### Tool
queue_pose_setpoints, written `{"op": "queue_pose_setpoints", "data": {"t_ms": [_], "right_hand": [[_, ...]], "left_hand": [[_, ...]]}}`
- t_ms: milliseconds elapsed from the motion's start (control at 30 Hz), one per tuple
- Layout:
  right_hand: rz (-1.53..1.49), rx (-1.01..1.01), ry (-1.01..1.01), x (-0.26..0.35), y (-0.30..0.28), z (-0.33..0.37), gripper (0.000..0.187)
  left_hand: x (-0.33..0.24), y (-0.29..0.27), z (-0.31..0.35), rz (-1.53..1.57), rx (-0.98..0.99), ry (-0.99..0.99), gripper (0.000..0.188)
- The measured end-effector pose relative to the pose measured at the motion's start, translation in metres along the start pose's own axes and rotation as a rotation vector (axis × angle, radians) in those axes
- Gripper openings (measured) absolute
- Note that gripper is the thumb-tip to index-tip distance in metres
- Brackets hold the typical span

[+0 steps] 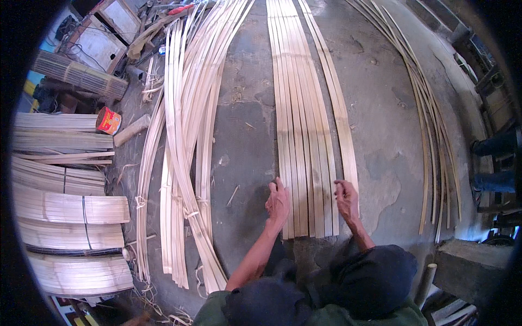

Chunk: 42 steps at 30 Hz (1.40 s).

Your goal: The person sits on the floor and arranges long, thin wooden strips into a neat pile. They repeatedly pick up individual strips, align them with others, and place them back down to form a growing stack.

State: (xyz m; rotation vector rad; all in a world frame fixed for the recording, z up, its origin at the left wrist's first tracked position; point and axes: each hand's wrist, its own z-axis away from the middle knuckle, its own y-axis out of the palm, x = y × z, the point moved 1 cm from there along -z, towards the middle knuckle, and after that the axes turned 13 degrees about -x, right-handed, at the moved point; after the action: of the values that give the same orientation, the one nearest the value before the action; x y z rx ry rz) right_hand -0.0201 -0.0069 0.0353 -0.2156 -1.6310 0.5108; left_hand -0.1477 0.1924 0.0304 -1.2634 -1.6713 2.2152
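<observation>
Several long, pale bamboo strips (pixel 304 136) lie side by side on the floor in a flat row, running away from me. My left hand (pixel 278 201) is at the left edge of the row near its close end, open with fingers bent and nothing visible in them. At the opposite edge is my right hand (pixel 347 200), its fingers loosely curled and apart, also holding nothing that I can see. It sits between the row and a separate, wider bamboo strip (pixel 338 103) on the right. Whether the fingertips touch the strips is hard to make out.
Loose and tied bamboo strips (pixel 176 136) stretch along the left. Flat slat bundles (pixel 76 209) are stacked farther left, near a red-orange tin (pixel 109 120). Thin strips (pixel 427 108) lie at the right, beside a concrete block (pixel 473 266). Concrete floor (pixel 244 136) shows between.
</observation>
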Motion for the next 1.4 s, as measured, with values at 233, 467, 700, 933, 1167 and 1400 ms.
{"op": "queue_pose_setpoints", "data": {"t_ms": [233,467,700,933,1167,1400], "right_hand": [[0.199,-0.189,-0.157,-0.033,-0.032,-0.003,0.022],[0.370,-0.107,-0.101,-0.050,-0.045,0.002,0.031],[0.494,-0.126,-0.143,-0.046,-0.047,-0.004,0.034],[0.199,-0.090,0.016,-0.071,-0.056,-0.017,0.025],[0.113,-0.246,0.088,-0.014,-0.050,-0.007,0.021],[-0.184,-0.028,0.229,0.037,0.013,0.027,0.028]], "left_hand": [[0.000,0.005,0.000,-0.167,-0.046,0.062,0.057],[0.004,0.010,0.001,-0.145,-0.109,0.089,0.057],[0.008,0.009,0.000,-0.014,-0.062,0.017,0.054],[0.003,0.004,-0.001,0.047,-0.110,0.001,0.055],[0.010,0.001,-0.007,0.228,-0.205,0.048,0.050],[-0.044,0.000,-0.019,0.620,-0.051,0.086,0.046]]}}
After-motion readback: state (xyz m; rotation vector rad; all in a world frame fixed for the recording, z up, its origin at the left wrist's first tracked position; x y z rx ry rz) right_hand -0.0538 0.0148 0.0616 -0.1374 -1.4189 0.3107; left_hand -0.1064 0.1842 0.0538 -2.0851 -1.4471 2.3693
